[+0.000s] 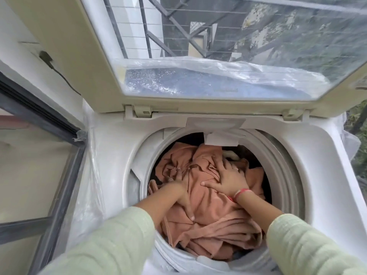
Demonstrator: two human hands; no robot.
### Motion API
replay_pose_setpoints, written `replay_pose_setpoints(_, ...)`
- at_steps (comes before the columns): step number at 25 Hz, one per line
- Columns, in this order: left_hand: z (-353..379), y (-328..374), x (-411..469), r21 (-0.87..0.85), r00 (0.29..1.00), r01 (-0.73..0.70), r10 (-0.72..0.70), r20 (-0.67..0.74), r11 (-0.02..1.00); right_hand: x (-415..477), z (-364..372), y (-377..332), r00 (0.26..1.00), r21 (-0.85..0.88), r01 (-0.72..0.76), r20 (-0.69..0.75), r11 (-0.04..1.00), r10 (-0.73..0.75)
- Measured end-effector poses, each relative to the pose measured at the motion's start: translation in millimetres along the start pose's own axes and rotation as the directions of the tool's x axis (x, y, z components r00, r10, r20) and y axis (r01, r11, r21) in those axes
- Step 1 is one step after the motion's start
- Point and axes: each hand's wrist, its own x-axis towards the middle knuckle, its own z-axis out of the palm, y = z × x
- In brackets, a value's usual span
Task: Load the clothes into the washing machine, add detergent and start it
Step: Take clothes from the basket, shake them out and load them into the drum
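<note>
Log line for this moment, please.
step: loading | lid: up | clothes: orange, in drum | left hand: pressing clothes | right hand: flat on clothes

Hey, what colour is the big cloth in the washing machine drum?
The cloth is plain salmon, orange-pink, with no pattern, seen best in the head view.

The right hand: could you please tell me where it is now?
In the head view the right hand lies flat, fingers spread, on the salmon cloth in the washer drum, right of the left hand.

Daylight falls on a pale wall with a black plug; a dark-framed sliding door stands left, a metal grille behind.
</note>
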Motion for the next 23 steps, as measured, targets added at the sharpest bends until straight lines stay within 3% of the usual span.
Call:
replay_pose_setpoints(2, -25, -4, -26, 0.096, 0.996, -0.060, 0.054, 0.070, 0.994, -20, -26, -4, 0.995, -0.080, 0.060, -0.073, 0.995, -0.066)
replay_pose_setpoints(4, -53, -6, -55, 0.134, 0.985, -0.148, 0.158, -0.063, 0.980, -47, -47, 0, 0.975, -0.073, 0.127, -0.174, 0.989, -0.138)
replay_pose_setpoints(5, -57, -3, -63, 0.153, 0.954, -0.177, 0.207, -0.215, 0.972, -63, -52, 8, 0.981, -0.050, 0.135, -0.133, 0.990, -0.141)
replay_pose_setpoints(6, -53, 0, -66, 0.135, 0.911, -0.168, 0.206, -0.357, 0.977, -78, -57, 12, 0.994, -0.052, 0.105, -0.002, 0.993, -0.105)
replay_pose_setpoints(7, -43, 7, -65, 0.107, 0.898, -0.141, 0.173, -0.404, 0.984, -82, -44, 19, 0.985, -0.079, 0.042, 0.172, 0.996, -0.028)
replay_pose_setpoints(9, 1, 23, -45, 0.143, 0.957, -0.068, 0.106, -0.272, 0.987, -81, -14, 20, 0.915, -0.235, -0.021, 0.386, 0.972, 0.113)
replay_pose_setpoints(12, 41, 35, -10, -0.003, 0.976, 0.039, -0.039, -0.215, 0.999, -66, 37, 5, 0.915, -0.378, 0.032, 0.384, 0.925, 0.125)
replay_pose_setpoints(16, 57, 47, 19, -0.091, 0.924, 0.007, -0.041, -0.380, 0.996, -42, 68, 24, 0.926, -0.099, -0.277, 0.240, 0.956, 0.293)
replay_pose_setpoints(20, 34, 52, 70, -0.122, 0.917, -0.075, 0.021, -0.399, 0.990, 9, 77, 48, 0.937, -0.160, -0.308, 0.120, 0.938, 0.328)
replay_pose_setpoints(23, -15, 57, 98, -0.071, 0.952, -0.127, 0.102, -0.290, 0.989, 63, 66, 77, 0.920, -0.109, -0.309, 0.216, 0.945, 0.325)
